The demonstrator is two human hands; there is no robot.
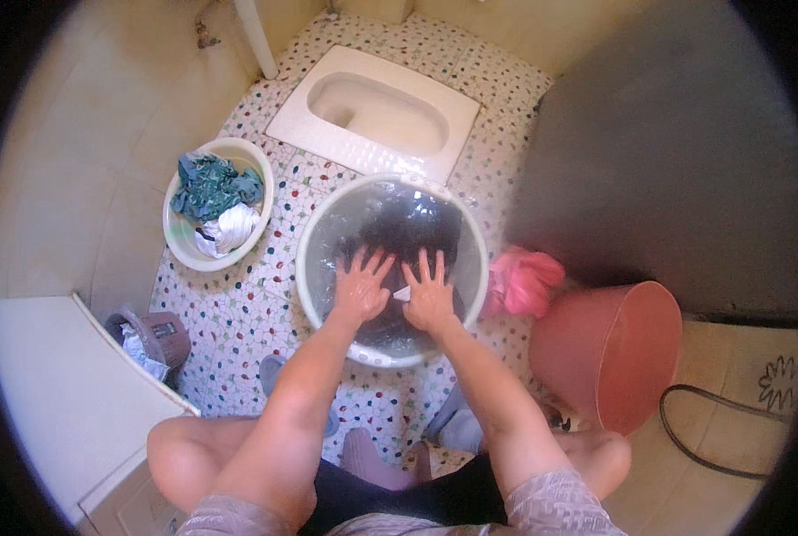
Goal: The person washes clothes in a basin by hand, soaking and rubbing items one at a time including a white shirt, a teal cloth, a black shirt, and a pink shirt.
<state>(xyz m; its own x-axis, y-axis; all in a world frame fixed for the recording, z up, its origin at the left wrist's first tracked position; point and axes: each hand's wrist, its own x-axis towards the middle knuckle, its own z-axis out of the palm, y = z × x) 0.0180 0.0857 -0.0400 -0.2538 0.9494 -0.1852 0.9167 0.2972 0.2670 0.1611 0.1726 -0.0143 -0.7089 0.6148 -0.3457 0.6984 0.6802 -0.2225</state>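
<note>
A round white plastic basin [307,231] stands on the floor before me, holding water and a dark cloth garment [412,224]. My left hand [361,285] lies palm down on the wet dark cloth, fingers spread, at the left of the basin. Beside it on the right, my right hand [430,289] is palm down too, its fingers apart. A small white tag-like piece [402,293] shows between the two thumbs. Neither hand visibly grips anything; parts of the cloth are hidden under the hands and the water.
Behind the basin is a squat toilet [463,110]. A second basin [171,231] with teal cloth [215,187] and white cloth [233,228] stands left. A waste bin [171,335] is lower left. At right are a pink plastic bag [526,278], a tilted red bucket [573,342] and a hose [670,429].
</note>
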